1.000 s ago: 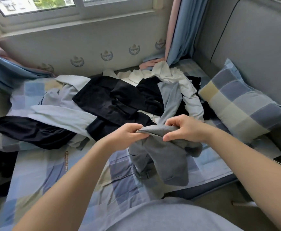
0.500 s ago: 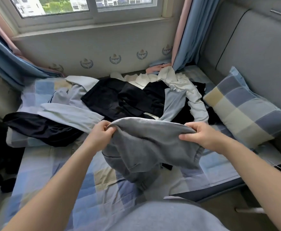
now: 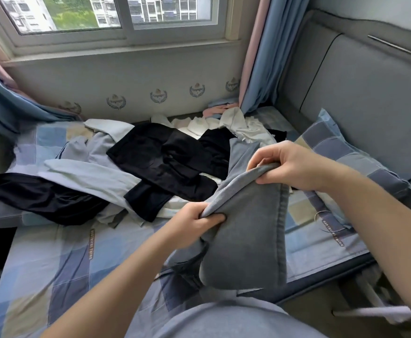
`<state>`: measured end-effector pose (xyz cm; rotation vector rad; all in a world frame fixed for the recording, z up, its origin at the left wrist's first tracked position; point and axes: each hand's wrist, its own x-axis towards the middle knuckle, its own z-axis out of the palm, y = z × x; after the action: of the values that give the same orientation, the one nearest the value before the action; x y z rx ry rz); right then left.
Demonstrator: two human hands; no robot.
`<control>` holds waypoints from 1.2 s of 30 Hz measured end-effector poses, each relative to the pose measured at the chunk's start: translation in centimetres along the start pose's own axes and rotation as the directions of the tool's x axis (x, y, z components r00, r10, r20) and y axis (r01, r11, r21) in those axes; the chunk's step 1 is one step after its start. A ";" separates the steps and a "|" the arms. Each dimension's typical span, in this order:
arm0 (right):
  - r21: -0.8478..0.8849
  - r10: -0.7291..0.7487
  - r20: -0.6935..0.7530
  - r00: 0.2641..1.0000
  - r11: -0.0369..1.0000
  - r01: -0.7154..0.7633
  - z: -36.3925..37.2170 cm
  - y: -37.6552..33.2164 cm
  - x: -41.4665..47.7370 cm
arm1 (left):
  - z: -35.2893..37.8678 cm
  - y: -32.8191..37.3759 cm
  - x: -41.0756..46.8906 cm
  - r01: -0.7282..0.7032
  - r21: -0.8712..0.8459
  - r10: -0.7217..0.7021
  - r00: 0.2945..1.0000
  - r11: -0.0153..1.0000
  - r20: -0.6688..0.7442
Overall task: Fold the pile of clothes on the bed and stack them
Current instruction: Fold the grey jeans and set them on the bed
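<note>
Both the left hand [image 3: 194,222] and right hand [image 3: 290,164] are pinching the grey garment [image 3: 246,230] mid-frame by its upper edge, and it is looking soft, limp and light.

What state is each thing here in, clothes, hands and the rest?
grey garment, held up over the bed by both hands
left hand, gripping its lower edge
right hand, pinching its higher edge
black clothes, unfolded, heaped on the bed
light blue garment, spread out, unfolded
white clothes, crumpled by the wall
pillow, propped against the padded backrest
</note>
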<state>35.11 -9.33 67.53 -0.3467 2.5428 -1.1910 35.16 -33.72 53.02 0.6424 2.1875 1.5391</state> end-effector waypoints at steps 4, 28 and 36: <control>0.101 0.005 -0.101 0.995 0.995 0.005 -1.5 1.1 -0.1 | -0.4 -0.6 -0.5 0.091 -0.032 -0.089 0.994 0.995 0.060; 0.359 0.078 -0.361 0.929 0.931 0.061 16.0 4.2 0.7 | -2.9 6.3 -1.0 0.046 -0.709 -0.364 0.880 0.704 -0.304; 0.216 0.066 -0.582 0.810 0.973 0.077 16.8 4.5 4.3 | -2.9 8.3 -0.6 0.018 -0.745 -0.365 0.879 0.666 -0.305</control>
<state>37.13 -19.78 53.11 0.0989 2.8418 -1.8078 35.26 -33.86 61.81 -0.2265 1.5585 2.3649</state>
